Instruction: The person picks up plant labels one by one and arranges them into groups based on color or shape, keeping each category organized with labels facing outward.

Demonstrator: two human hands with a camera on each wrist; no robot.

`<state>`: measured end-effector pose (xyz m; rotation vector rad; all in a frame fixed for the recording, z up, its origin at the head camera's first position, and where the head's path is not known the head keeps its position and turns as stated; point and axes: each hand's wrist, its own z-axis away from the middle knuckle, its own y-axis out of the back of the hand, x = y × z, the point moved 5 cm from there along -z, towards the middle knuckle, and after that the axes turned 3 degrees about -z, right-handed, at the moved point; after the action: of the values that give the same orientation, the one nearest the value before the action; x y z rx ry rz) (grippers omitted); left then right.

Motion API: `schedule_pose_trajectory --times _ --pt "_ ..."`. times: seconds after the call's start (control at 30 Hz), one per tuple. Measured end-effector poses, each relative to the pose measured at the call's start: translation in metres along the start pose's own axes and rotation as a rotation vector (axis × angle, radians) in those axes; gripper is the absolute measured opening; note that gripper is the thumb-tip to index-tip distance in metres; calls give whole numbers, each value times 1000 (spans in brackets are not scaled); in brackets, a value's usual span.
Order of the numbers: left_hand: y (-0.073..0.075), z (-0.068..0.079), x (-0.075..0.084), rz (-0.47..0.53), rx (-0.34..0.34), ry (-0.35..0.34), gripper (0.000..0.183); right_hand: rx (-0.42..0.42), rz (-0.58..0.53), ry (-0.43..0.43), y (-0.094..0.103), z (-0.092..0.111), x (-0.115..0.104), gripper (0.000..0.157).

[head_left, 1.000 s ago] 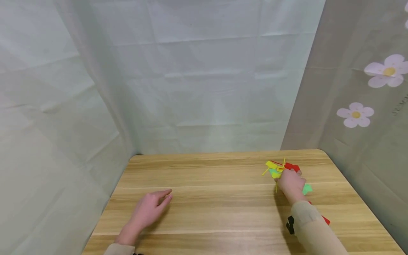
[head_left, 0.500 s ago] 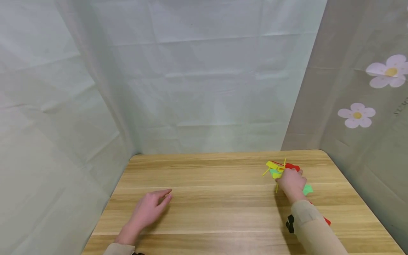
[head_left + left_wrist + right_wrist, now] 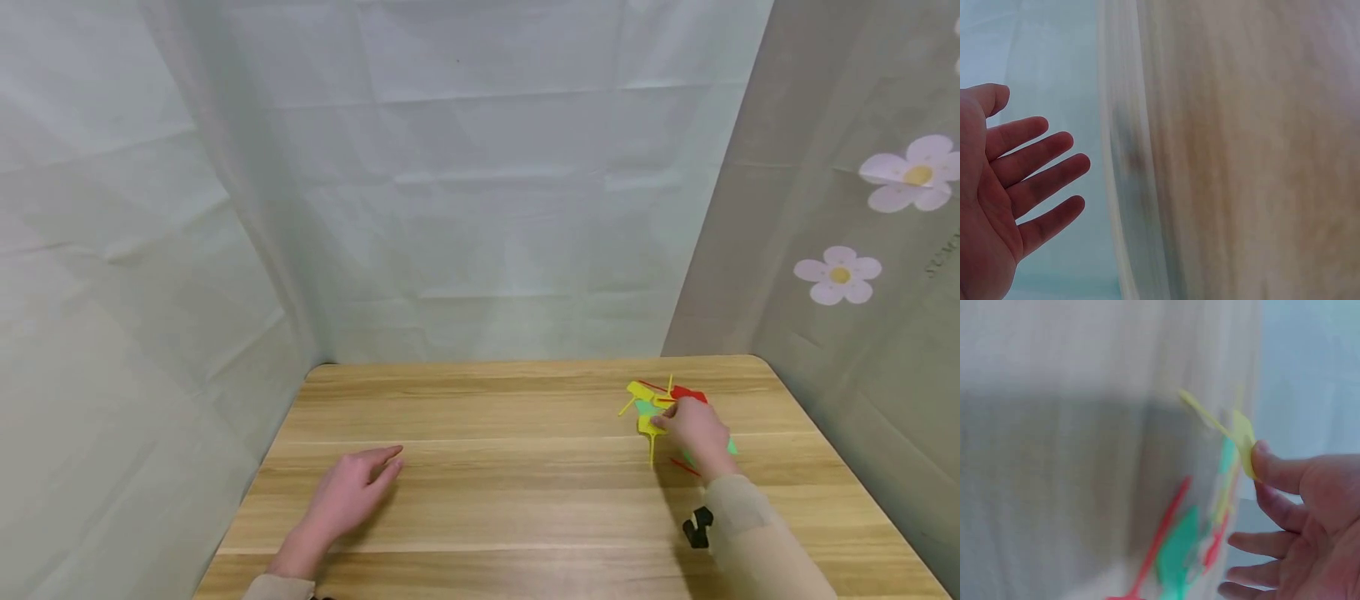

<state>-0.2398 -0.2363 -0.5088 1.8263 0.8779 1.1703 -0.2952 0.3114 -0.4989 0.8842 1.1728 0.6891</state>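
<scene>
My right hand (image 3: 699, 429) pinches a flat yellow plant label (image 3: 647, 426) with a thin stem, between thumb and index finger. In the right wrist view this label (image 3: 1244, 440) hangs off the table with its stem pointing away, while the other fingers are spread apart. Under and around the hand lie more labels: another yellow label (image 3: 640, 391), a red label (image 3: 690, 393) and a green label (image 3: 1179, 547). The hand and sleeve partly cover the pile. Off to the left, my left hand (image 3: 348, 492) is held over the table with relaxed fingers and holds nothing.
The wooden table (image 3: 487, 483) has rounded far corners. Pale hanging sheets (image 3: 480, 208) stand behind it and at both sides, the right one printed with flowers (image 3: 838, 275). A red stem (image 3: 685, 467) lies near the right wrist.
My right hand has lifted slightly and drawn back to the right, with the yellow plant label now between its fingertips. The left hand has stayed in place.
</scene>
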Motion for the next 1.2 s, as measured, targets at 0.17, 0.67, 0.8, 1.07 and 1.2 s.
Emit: schedule_pose_trajectory --times 0.17,0.67,0.8,1.07,1.2 --pt "1 0 -2 8 2 -1 34 -111 -39 55 9 5 -14 47" --pt "9 2 -4 2 45 -12 31 -84 -229 157 -34 4 -110 43" --pt "12 3 -4 -9 58 -11 30 -102 -295 195 -62 5 -146 33" --pt "12 6 -4 2 70 -7 29 -249 -427 314 -122 17 -220 25" --pt "11 8 -5 6 66 3 30 -315 -438 358 -149 24 -249 25"
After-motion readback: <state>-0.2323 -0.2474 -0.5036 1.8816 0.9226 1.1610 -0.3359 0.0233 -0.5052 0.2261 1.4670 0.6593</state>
